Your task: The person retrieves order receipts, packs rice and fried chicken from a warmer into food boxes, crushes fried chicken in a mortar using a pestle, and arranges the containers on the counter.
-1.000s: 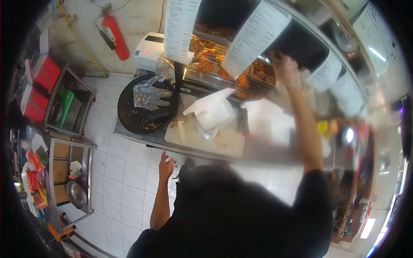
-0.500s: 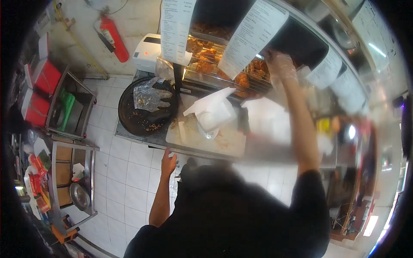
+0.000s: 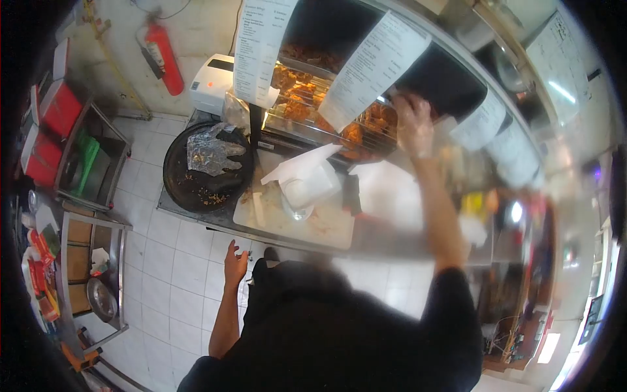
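Note:
My right hand, in a clear plastic glove, is raised at the right end of a lit food warmer, beside its dark panel. Blur and the glove hide whether its fingers grip anything. Pieces of fried chicken lie on the wire racks just left of that hand. My left hand hangs below the counter's front edge, bare, with fingers apart and nothing in it. Between the hands, on a stained white cutting board, stands an open white carton.
A round black pan holds crumbs and a crumpled plastic glove. Printed sheets hang before the warmer. A white printer stands at its left. Metal shelving and a red fire extinguisher are farther left.
The whole view has shifted slightly, so the counter appears further left. My right hand stays up by the warmer's dark panel, its fingers a bit differently posed. My left hand still hangs below the counter.

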Tool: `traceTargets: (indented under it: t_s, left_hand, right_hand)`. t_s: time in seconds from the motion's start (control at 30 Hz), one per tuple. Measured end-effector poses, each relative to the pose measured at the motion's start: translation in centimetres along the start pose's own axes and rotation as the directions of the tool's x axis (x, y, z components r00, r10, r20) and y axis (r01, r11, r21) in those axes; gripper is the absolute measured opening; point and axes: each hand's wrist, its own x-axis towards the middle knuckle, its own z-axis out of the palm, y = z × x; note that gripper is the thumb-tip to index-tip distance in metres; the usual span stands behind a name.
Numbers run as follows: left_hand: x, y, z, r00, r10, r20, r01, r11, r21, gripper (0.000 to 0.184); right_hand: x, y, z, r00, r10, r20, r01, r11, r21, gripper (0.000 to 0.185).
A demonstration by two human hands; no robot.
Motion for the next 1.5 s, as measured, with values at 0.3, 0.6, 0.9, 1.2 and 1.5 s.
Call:
traceTargets:
  t_s: [0.3,0.6,0.9,1.2,1.5]
  left_hand:
    - [-1.3,7.1,1.1,0.995,-0.054,0.084,0.056,0.998,-0.014,0.062]
    - [6.0,1.2,11.0,0.850,0.439,0.291,-0.521,0.777,0.352,0.052]
    - [9.8,13.1,10.1,0.955,0.295,-0.030,-0.286,0.944,0.167,0.030]
    - [7.5,10.5,5.6,0.991,0.107,-0.084,-0.103,0.993,0.051,0.029]
    - [4.0,2.4,5.0,0.979,0.204,-0.008,-0.204,0.979,0.000,0.027]
  right_hand:
    - [-4.2,-8.1,0.5,0.975,0.079,-0.207,-0.029,0.972,0.234,0.016]
    - [-20.1,-10.8,15.8,0.903,0.196,0.381,-0.371,0.802,0.468,0.034]
    - [-13.8,-6.1,4.2,0.857,0.414,0.307,-0.515,0.683,0.518,0.026]
    - [0.3,-4.2,-0.8,0.955,0.154,0.251,-0.093,0.966,-0.240,0.041]
    - [5.8,1.0,1.7,0.568,0.373,0.734,-0.228,0.928,-0.295,0.033]
